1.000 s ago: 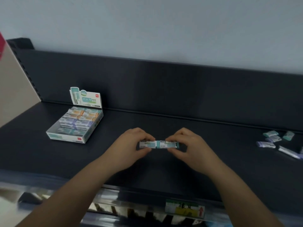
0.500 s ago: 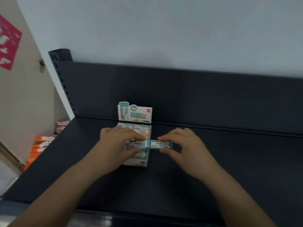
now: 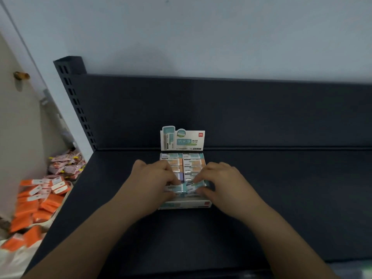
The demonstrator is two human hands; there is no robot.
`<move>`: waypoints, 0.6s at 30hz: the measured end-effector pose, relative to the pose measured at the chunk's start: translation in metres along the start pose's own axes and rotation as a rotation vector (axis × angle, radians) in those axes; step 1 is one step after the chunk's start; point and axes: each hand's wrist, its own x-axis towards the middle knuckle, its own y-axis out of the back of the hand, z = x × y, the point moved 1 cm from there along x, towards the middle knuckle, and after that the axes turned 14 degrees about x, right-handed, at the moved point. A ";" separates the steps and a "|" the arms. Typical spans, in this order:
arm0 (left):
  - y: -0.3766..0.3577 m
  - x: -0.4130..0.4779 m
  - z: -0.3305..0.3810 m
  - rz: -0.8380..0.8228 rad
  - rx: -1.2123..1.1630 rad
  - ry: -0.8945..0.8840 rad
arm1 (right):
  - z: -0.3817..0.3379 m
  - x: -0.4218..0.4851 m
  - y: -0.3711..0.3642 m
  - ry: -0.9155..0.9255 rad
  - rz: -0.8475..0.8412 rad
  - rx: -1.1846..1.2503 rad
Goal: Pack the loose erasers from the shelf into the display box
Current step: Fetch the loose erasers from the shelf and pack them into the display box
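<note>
Surface: dark metal shelf, pale wall behind; orange packets lower left.
Display box: on shelf; header card print too blurred to read.
Hands: left hand and right hand pinch teal erasers at box's near end.

The white-and-teal display box stands open, its printed header card upright at the back. Sleeved erasers in teal, orange and purple lie flat in two columns inside the box. At the box's front row, two teal erasers sit end to end, pinched by the left hand and the right hand.
</note>
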 end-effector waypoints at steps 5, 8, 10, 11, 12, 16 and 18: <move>-0.002 0.000 -0.002 -0.006 0.043 0.006 | -0.005 0.003 0.000 -0.035 -0.022 -0.023; -0.001 0.001 -0.002 0.003 0.041 0.016 | -0.005 0.003 -0.005 -0.058 -0.023 -0.029; -0.001 0.000 -0.002 0.027 -0.002 0.029 | -0.006 0.004 -0.007 -0.077 -0.025 -0.037; -0.002 0.000 -0.002 0.036 -0.026 0.037 | -0.007 0.005 -0.007 -0.085 -0.029 -0.042; -0.002 -0.001 -0.002 0.038 -0.048 0.046 | -0.007 0.005 -0.007 -0.091 -0.034 -0.038; -0.004 -0.001 -0.003 0.008 -0.098 0.054 | -0.005 0.005 -0.008 -0.119 -0.036 0.083; -0.005 -0.002 -0.003 -0.002 -0.121 0.052 | -0.004 0.005 -0.007 -0.124 -0.042 0.107</move>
